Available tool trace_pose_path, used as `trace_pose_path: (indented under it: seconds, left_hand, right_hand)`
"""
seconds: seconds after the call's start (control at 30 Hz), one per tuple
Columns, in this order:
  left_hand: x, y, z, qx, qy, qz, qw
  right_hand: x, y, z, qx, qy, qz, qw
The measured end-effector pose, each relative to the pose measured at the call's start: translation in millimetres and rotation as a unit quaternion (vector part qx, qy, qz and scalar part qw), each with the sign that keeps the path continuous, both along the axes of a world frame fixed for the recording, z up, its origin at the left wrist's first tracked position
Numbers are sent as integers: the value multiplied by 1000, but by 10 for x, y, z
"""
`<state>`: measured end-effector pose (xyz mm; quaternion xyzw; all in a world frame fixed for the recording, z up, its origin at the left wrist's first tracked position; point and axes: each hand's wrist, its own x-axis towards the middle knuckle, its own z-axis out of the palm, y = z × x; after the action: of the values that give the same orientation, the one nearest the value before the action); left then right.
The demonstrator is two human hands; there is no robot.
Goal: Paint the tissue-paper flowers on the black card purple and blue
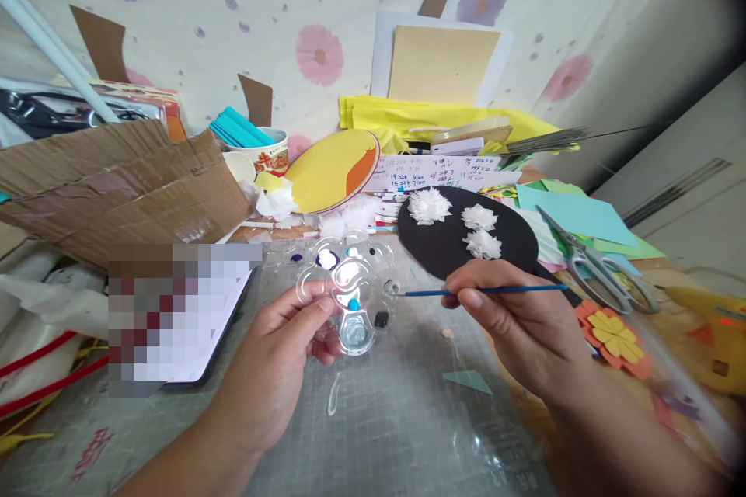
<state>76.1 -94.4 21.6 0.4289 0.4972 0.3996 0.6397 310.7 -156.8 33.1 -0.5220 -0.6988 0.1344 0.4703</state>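
Observation:
My left hand grips the left edge of a clear plastic paint palette above the cutting mat. Its wells carry dabs of white, blue, purple and black paint, and a lower well looks to have clear liquid in it. In my right hand is a thin blue paintbrush, pinched between thumb and fingers and lying nearly level. The brush tip points left and reaches a well on the palette's right side. Behind my right hand lies a black oval board with three white paper flowers on it.
Grey-handled scissors and an orange paper flower lie at right, near a yellow glue gun. A tablet leans at left before a cardboard box. A yellow oval board and a paper cup stand behind.

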Motion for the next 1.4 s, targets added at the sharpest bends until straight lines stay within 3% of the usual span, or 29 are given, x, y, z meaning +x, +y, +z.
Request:
trace_pose_path:
  seconds: [0.57, 1.4]
  left_hand:
    - [-7, -2, -8, -2, -6, -5, 1000]
    - [5, 3, 5, -4, -3, 1, 1000]
  right_hand:
    - [2, 3, -2, -2, 0, -24, 1000]
    - [-11, 1, 56, 9, -19, 6, 1000]
